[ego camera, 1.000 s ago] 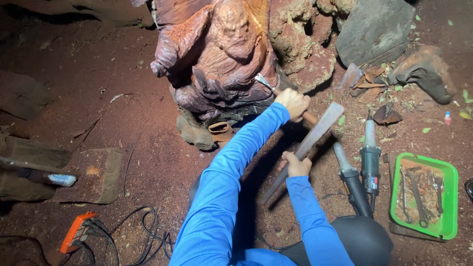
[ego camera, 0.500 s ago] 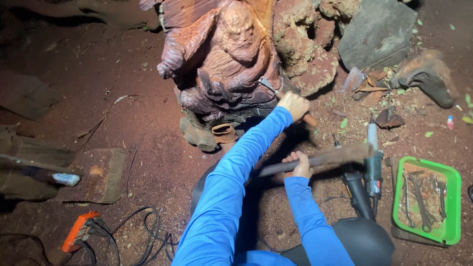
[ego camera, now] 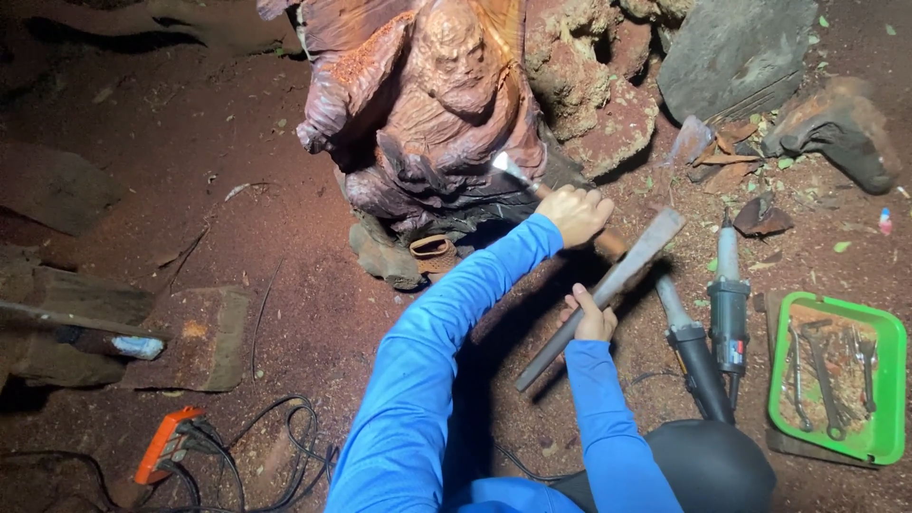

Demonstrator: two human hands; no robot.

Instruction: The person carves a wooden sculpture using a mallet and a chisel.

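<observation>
- Since a half-second ago, your mallet (ego camera: 608, 285) has tilted up toward 1 o'clock.
- Your right hand (ego camera: 591, 318) grips its handle.
- Your left hand (ego camera: 575, 215) clasps the chisel (ego camera: 532, 186), pointing to 10 o'clock at the carved wooden figure (ego camera: 427, 114).

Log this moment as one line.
left hand: holds chisel against wooden carving | right hand: grips mallet bar, raised | nearby: power tools, green tray

Reddish dirt floor (ego camera: 237, 152): wood carving (ego camera: 427, 114), green tray (ego camera: 888, 380), power tools (ego camera: 727, 309), cables (ego camera: 275, 442).
</observation>
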